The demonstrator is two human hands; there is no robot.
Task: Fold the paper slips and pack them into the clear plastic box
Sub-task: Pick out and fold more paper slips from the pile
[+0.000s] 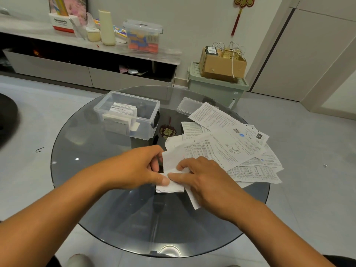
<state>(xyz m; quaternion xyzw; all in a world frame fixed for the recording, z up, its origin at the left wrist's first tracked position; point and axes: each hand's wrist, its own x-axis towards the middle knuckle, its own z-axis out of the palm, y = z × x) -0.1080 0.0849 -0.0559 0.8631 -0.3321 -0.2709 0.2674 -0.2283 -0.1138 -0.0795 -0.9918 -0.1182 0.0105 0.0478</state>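
A white paper slip (170, 187), partly folded, lies at the middle of the round glass table (92, 170). My left hand (138, 166) pinches its left side between thumb and fingers. My right hand (202, 180) grips its right side, fingers curled over the fold. A loose pile of printed paper slips (231, 147) spreads out to the right of my hands. The clear plastic box (146, 116) stands open beyond my left hand, with folded slips (121, 116) stacked on edge in its left half.
The box's clear lid (187, 106) lies flat behind the paper pile. A dark red ornament (167, 131) shows through the glass. Beyond the table are a low cabinet (86, 51) with clutter and a green bin (215, 87) bearing a cardboard carton.
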